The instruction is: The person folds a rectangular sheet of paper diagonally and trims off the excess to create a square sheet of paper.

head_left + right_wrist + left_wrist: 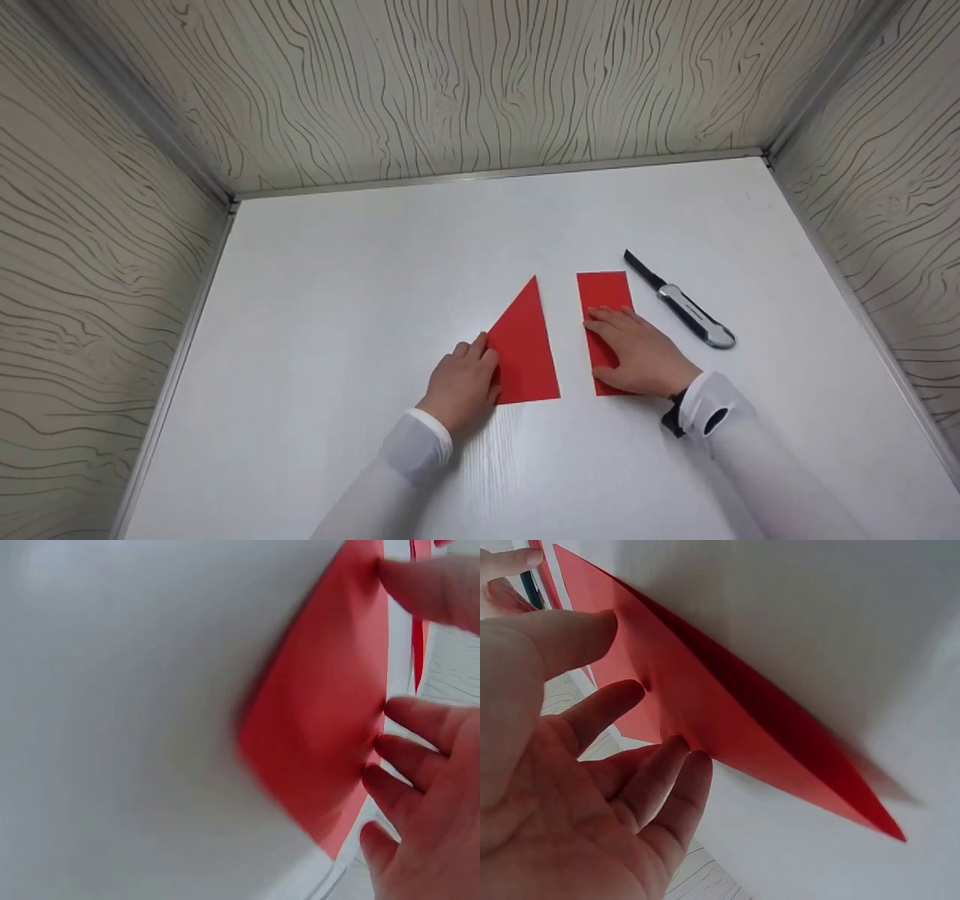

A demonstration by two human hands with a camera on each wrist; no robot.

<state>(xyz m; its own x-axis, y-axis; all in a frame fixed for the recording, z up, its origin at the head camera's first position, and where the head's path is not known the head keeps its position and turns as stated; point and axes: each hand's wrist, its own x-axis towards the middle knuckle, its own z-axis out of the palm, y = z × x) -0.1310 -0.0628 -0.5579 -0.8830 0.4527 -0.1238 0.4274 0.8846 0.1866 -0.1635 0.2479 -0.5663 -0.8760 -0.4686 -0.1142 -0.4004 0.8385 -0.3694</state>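
Two pieces of red paper lie side by side on the white table. The left one, a folded piece [525, 356] with a slanted top edge, has its layers standing slightly apart in the left wrist view. My left hand [459, 382] touches this piece at its left side with loosely bent fingertips, thumb apart from the others. On the right is a rectangular strip [602, 286], partly hidden under my right hand [641, 352]. The fingertips there press on the strip near its left edge. Beyond that hand lies a utility knife [686, 310] with its dark blade extended.
The white tabletop [337, 300] has a metal rim [480, 177] along the back. Wood-patterned panels [450, 90] rise behind it and at both sides. A narrow gap of table separates the two red pieces.
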